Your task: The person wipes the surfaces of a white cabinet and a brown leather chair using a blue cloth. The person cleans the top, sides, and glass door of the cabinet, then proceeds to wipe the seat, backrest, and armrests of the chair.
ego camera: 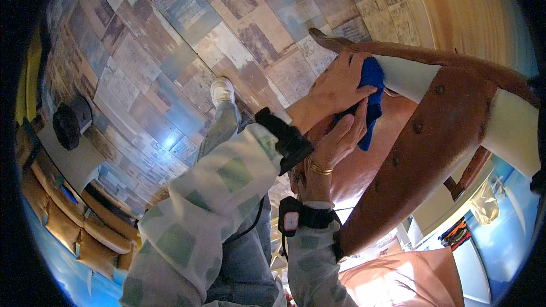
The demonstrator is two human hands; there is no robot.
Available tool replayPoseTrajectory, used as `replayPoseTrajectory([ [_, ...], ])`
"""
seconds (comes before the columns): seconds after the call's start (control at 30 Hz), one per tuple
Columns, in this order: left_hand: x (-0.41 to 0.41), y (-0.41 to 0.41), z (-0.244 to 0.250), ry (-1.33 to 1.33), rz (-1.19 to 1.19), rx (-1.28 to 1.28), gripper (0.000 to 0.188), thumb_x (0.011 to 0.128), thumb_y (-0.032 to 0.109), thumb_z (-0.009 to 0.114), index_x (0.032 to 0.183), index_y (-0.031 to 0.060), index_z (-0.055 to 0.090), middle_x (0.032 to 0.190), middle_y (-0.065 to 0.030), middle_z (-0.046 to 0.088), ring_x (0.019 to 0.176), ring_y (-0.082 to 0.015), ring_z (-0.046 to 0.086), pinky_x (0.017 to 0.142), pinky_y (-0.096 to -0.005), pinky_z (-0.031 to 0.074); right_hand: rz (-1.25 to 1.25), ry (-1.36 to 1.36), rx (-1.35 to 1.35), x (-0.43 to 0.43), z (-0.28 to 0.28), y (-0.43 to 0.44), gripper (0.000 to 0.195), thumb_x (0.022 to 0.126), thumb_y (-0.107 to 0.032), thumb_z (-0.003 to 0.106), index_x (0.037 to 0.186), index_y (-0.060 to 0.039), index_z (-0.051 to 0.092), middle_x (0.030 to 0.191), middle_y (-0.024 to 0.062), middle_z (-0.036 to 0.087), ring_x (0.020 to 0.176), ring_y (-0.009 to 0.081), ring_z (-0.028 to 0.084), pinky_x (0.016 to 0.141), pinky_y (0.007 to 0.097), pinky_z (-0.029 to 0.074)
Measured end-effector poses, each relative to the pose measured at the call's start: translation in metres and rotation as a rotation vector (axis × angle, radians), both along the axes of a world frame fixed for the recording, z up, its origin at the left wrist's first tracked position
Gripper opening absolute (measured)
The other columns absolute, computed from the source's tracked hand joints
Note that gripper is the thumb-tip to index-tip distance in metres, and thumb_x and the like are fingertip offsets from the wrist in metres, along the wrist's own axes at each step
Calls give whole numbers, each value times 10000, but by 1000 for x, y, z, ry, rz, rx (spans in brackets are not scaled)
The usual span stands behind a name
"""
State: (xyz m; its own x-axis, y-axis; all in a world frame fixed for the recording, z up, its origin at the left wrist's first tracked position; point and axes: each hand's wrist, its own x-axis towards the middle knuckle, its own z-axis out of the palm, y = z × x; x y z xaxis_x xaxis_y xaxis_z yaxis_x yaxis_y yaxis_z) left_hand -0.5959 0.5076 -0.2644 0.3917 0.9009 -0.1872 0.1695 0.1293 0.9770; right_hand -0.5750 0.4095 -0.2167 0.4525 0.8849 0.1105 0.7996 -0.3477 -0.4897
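Note:
A dark blue cloth [372,76] is bunched between my two hands against a brown wooden chair [409,132]. My left hand [341,77] lies over the upper part of the cloth, its fingers curled around the edge near the curved armrest [337,42]. Just below it, my right hand [341,138] presses its fingers to the lower part of the cloth. A gold bracelet circles my right wrist, and black straps with devices sit on both forearms. Under the hands shows the chair's glossy brown seat [362,166]. What the cloth covers is hidden.
Patchwork-patterned floor [179,51] spreads to the left, with my shoe [222,90] on it. A brown sofa [85,226] stands at the far left, near a dark round object [66,125]. A wooden surface [465,13] lies upper right; a peach cloth-covered surface [401,277] is lower right.

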Motion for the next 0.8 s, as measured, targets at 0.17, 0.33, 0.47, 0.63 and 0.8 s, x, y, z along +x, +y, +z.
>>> replayPoseTrajectory([
  [0.17,-24,-43,-3,-82,88,26,688,732,134,679,1293,-4,307,1207,-224,382,1161,-372,374,1007,-400,296,76,-126,-139,-6,-2,-36,466,921,-271,389,1253,50,442,1226,246,490,1078,405,471,945,450,327],
  [0.33,-44,-105,1,-112,109,-118,688,741,95,649,1309,-5,273,1239,-216,353,1191,-357,349,1039,-394,251,29,-31,-212,-26,3,-92,509,920,-342,410,1267,30,420,1229,253,452,1072,402,457,943,463,320],
  [0.47,-55,-159,4,-115,121,-264,712,733,120,672,1309,-7,272,1247,-233,344,1191,-375,349,1033,-402,257,-7,86,-228,-39,12,-137,525,873,-209,542,1287,56,357,1240,258,421,1107,406,409,957,460,328],
  [0.63,-62,-221,-2,-130,110,-538,718,755,131,658,1324,-13,245,1249,-248,342,1190,-389,350,1029,-412,273,5,213,-484,-40,8,-204,587,903,-216,489,1364,42,234,1286,245,363,1091,345,446,938,413,342],
  [0.8,-57,-242,-31,-191,213,-649,654,826,106,584,1344,-15,205,1263,-252,332,1187,-402,344,1029,-408,280,36,283,-558,-41,-13,-208,622,886,-169,507,1377,49,193,1364,258,316,1176,394,383,985,432,297],
])
